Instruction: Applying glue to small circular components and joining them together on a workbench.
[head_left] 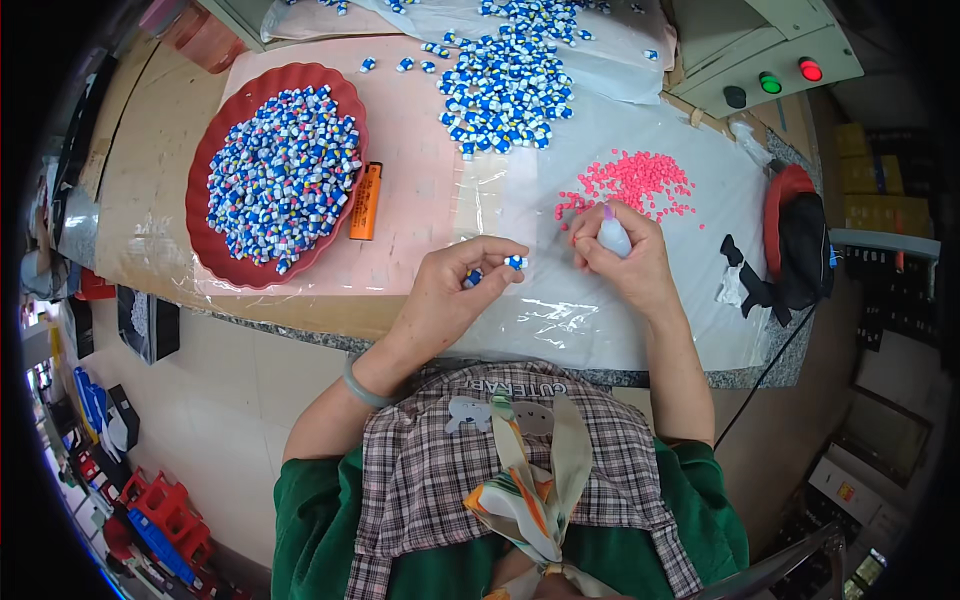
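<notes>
My left hand (440, 290) pinches a tiny blue-and-white piece (516, 262) between thumb and forefinger. A second blue-and-white piece (472, 278) rests inside its curled fingers. To the right, my right hand (640, 268) is closed round a small whitish squeeze bottle (613, 239) with a purple tip that points away from me. Whether its thumb and forefinger also pinch something small is too fine to tell. Just beyond that hand, many small pink pieces (640, 180) lie scattered on clear plastic sheeting. A large heap of blue-and-white pieces (505, 95) spreads farther back, beyond both hands.
At the left stands a red scalloped bowl (203, 225) full of blue, white and pink pieces, with an orange bar-shaped object (366, 205) beside it. A grey machine box (750, 60) with lit buttons is at the back right. A black cloth item (803, 255) lies at the right edge.
</notes>
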